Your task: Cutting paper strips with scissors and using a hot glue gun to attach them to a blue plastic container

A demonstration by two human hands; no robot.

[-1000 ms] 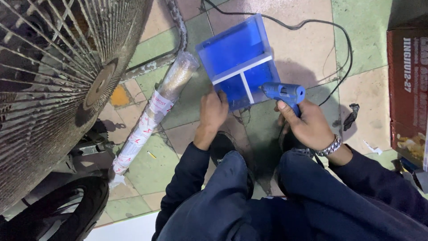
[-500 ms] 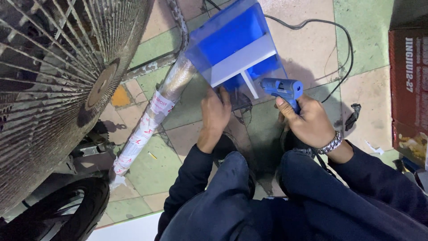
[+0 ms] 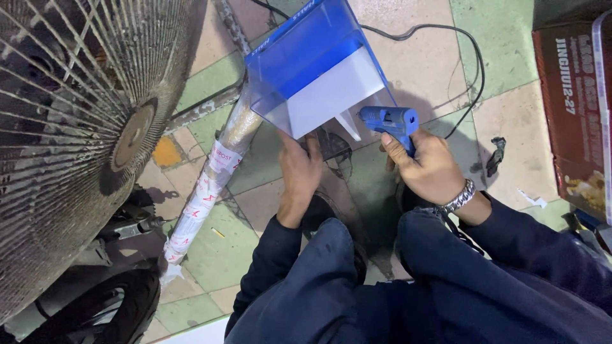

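Your left hand (image 3: 299, 169) grips the lower edge of the blue plastic box (image 3: 315, 67), tilted up off the tiled floor (image 3: 421, 57). Right hand (image 3: 430, 169) is closed around the blue glue gun (image 3: 389, 120), nozzle beside the white panel (image 3: 335, 95). Brace the box steady; keep fingers away from the tip.

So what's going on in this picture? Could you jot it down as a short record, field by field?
Left hand: grips the lower edge of the blue plastic box, which is tilted up off the floor
Right hand: fingers wrapped round a blue glue gun, nozzle toward the box's white panel
Cord: black cable loops across the tiled floor
Left side: large wire-guard fan; wrapped roll lying on the floor
Right edge: red cardboard box
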